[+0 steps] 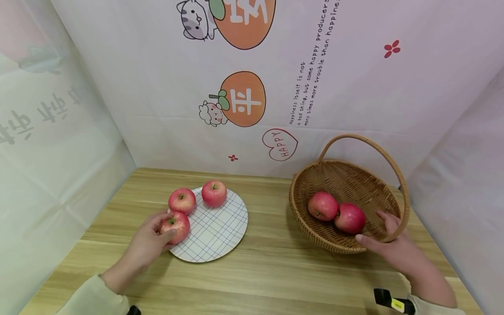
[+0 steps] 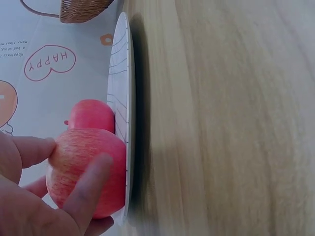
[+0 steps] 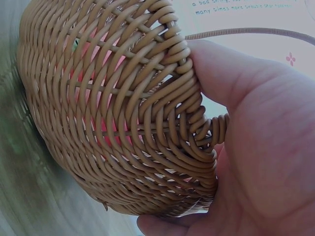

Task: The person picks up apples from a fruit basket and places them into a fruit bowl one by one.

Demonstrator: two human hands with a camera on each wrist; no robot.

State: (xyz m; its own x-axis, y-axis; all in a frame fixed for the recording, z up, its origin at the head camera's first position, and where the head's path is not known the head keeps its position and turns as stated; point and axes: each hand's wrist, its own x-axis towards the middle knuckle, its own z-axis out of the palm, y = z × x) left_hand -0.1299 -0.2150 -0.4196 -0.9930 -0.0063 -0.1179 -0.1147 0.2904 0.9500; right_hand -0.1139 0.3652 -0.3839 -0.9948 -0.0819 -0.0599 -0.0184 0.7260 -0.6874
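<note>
At the left edge of a round plate (image 1: 220, 229) with blue grid lines, my left hand (image 1: 145, 243) grips a red apple (image 1: 182, 224). Its thumb and fingers curl around the fruit, which overlaps the plate's rim in the left wrist view. Two more apples lie behind it, one apple (image 1: 182, 200) close by and another apple (image 1: 214, 194) near the far rim. On the right, my right hand (image 1: 401, 251) holds a brown wicker basket (image 1: 350, 173) by its rim beside the handle's base, thumb over the edge. Two red apples (image 1: 350, 218) sit together in the basket.
Everything stands on a wood-grain table (image 1: 267, 271). White printed sheeting (image 1: 334, 87) rises behind the table and at both sides. The basket's tall arched handle (image 1: 387, 157) stands up over its right side.
</note>
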